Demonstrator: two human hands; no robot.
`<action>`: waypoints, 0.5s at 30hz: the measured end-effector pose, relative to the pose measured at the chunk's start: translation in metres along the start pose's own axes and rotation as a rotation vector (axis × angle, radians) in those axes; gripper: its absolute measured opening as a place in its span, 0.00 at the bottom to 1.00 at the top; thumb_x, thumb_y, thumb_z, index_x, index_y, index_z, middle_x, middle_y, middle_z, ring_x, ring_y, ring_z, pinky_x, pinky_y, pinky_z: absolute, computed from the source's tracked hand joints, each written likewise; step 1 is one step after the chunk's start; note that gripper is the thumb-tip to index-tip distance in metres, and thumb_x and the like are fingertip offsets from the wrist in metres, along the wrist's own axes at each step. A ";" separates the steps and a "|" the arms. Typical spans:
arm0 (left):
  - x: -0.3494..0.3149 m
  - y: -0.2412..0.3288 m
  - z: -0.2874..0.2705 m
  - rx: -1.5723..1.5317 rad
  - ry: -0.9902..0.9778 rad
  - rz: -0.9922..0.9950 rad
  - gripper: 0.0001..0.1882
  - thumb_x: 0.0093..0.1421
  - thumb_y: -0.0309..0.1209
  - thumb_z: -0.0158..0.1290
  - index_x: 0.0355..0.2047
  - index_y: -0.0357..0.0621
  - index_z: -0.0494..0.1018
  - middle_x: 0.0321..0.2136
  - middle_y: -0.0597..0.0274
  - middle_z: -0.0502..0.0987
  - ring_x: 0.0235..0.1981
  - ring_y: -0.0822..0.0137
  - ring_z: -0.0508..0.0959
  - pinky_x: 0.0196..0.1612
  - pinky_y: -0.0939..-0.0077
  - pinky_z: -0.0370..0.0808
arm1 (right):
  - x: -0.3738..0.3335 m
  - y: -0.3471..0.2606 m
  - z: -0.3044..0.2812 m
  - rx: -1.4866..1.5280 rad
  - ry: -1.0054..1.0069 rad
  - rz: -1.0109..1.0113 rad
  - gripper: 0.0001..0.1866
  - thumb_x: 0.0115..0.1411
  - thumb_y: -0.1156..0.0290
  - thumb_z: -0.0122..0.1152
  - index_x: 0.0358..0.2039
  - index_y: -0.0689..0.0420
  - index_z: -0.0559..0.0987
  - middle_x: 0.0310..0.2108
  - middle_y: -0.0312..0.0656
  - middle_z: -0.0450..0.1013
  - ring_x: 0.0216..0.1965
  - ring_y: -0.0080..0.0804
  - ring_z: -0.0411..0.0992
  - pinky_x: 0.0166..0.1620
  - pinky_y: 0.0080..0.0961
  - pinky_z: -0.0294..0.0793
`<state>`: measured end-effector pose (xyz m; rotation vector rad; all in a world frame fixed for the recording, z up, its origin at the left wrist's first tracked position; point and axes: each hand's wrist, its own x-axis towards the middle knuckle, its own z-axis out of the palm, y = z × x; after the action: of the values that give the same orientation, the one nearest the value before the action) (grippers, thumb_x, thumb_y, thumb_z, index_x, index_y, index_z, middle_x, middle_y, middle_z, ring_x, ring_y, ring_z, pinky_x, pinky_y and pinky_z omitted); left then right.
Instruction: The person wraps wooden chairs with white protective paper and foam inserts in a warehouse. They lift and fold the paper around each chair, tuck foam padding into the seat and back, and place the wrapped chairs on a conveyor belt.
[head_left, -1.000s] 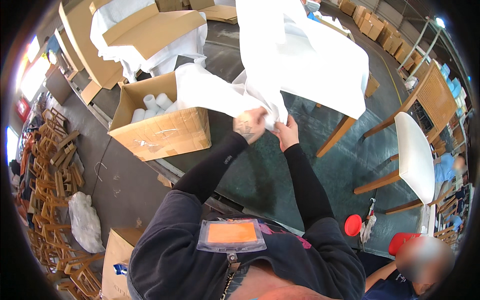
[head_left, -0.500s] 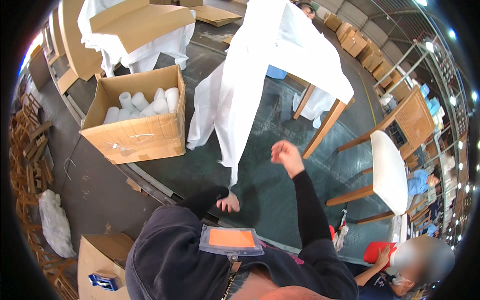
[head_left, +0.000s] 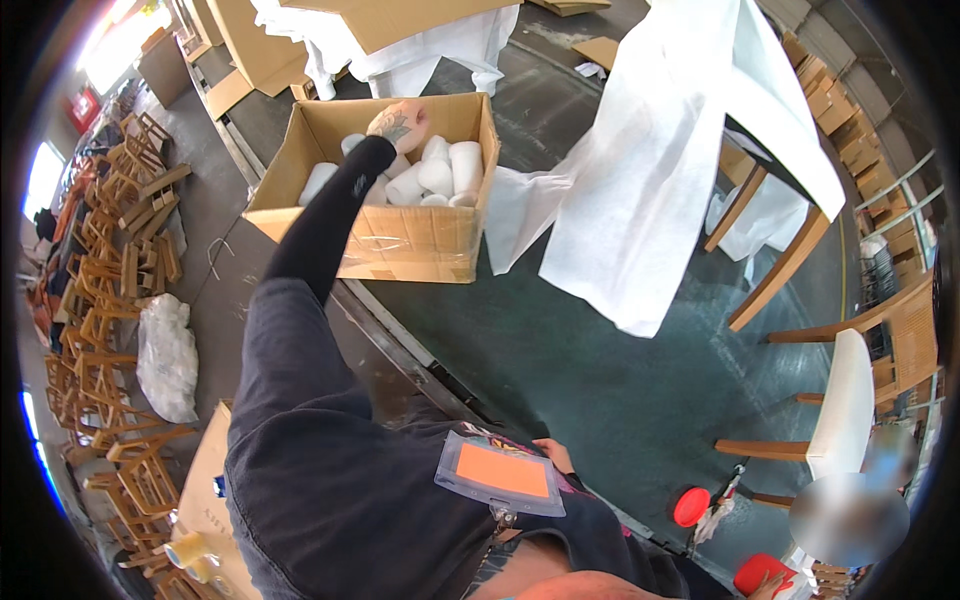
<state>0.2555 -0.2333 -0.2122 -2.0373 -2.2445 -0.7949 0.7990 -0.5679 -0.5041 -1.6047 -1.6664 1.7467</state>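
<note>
An open cardboard box stands ahead on the left with several white rolls inside. My left hand is over the rolls, its arm stretched across the near wall; its fingers are bent away and partly hidden, so a grip cannot be made out. Close to my body, beside a hanging badge, my right hand shows only in part, its fingers mostly hidden. To the right of the box, a white cloth sheet hangs from a wooden-legged chair down to the dark green surface.
At right stands another chair with a white pad. A co-worker's hand touches a red container at lower right; a red lid lies nearby. Wooden chair frames and a plastic bundle are on the left.
My left hand has gone from below the sheet's tip up into the box. My right hand has dropped back toward my body. The view has turned left.
</note>
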 end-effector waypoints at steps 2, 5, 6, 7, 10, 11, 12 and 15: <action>0.018 -0.027 0.017 0.130 -0.264 0.118 0.17 0.57 0.42 0.57 0.39 0.42 0.78 0.37 0.47 0.81 0.44 0.51 0.81 0.47 0.58 0.76 | 0.029 -0.018 0.031 -0.175 -0.136 -0.184 0.18 0.59 0.64 0.64 0.47 0.60 0.80 0.38 0.47 0.81 0.38 0.35 0.80 0.41 0.32 0.78; 0.032 -0.018 0.075 0.211 -0.459 0.263 0.31 0.56 0.48 0.59 0.54 0.43 0.70 0.45 0.42 0.77 0.53 0.46 0.76 0.55 0.57 0.73 | 0.077 -0.037 0.058 -0.354 -0.292 -0.294 0.23 0.58 0.58 0.62 0.50 0.58 0.78 0.39 0.49 0.80 0.41 0.44 0.80 0.45 0.38 0.78; 0.028 0.002 0.097 0.179 -0.522 0.188 0.40 0.55 0.53 0.60 0.60 0.42 0.62 0.53 0.39 0.72 0.56 0.44 0.73 0.59 0.53 0.70 | 0.083 -0.062 0.057 -0.364 -0.262 -0.162 0.22 0.58 0.60 0.61 0.51 0.57 0.78 0.40 0.49 0.80 0.40 0.44 0.80 0.45 0.38 0.78; 0.031 0.019 0.109 0.159 -0.499 0.190 0.43 0.53 0.56 0.60 0.60 0.39 0.63 0.57 0.40 0.68 0.59 0.44 0.71 0.59 0.51 0.70 | 0.090 -0.087 0.051 -0.372 -0.221 -0.064 0.22 0.58 0.62 0.61 0.52 0.56 0.78 0.40 0.49 0.80 0.39 0.44 0.80 0.44 0.38 0.78; 0.052 0.009 0.136 0.164 -0.441 0.102 0.43 0.53 0.59 0.59 0.57 0.37 0.65 0.50 0.41 0.75 0.55 0.45 0.74 0.59 0.52 0.70 | 0.115 -0.148 0.032 -0.271 0.159 -0.121 0.20 0.58 0.67 0.61 0.52 0.56 0.78 0.40 0.47 0.80 0.37 0.40 0.80 0.43 0.35 0.78; 0.062 -0.001 0.140 0.153 -0.534 0.096 0.43 0.53 0.60 0.58 0.56 0.37 0.66 0.48 0.41 0.76 0.54 0.45 0.75 0.58 0.53 0.70 | 0.123 -0.161 0.026 -0.230 0.251 -0.150 0.20 0.58 0.69 0.62 0.52 0.56 0.78 0.39 0.46 0.80 0.36 0.39 0.80 0.43 0.34 0.78; 0.070 -0.011 0.144 0.141 -0.625 0.086 0.42 0.53 0.61 0.58 0.55 0.38 0.66 0.46 0.42 0.77 0.53 0.45 0.76 0.58 0.54 0.69 | 0.128 -0.174 0.019 -0.219 0.271 -0.183 0.19 0.58 0.70 0.62 0.52 0.56 0.78 0.39 0.46 0.80 0.37 0.38 0.80 0.43 0.33 0.79; 0.064 -0.004 0.153 -0.004 -0.538 0.272 0.41 0.51 0.60 0.61 0.52 0.38 0.68 0.41 0.44 0.80 0.49 0.46 0.78 0.55 0.56 0.71 | 0.125 -0.191 0.018 -0.126 0.351 -0.183 0.18 0.60 0.71 0.61 0.52 0.57 0.78 0.39 0.45 0.80 0.38 0.36 0.80 0.44 0.32 0.79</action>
<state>0.2917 -0.1174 -0.3251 -2.7367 -2.0858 -0.2474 0.6465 -0.4200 -0.4176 -1.6378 -1.7117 1.2135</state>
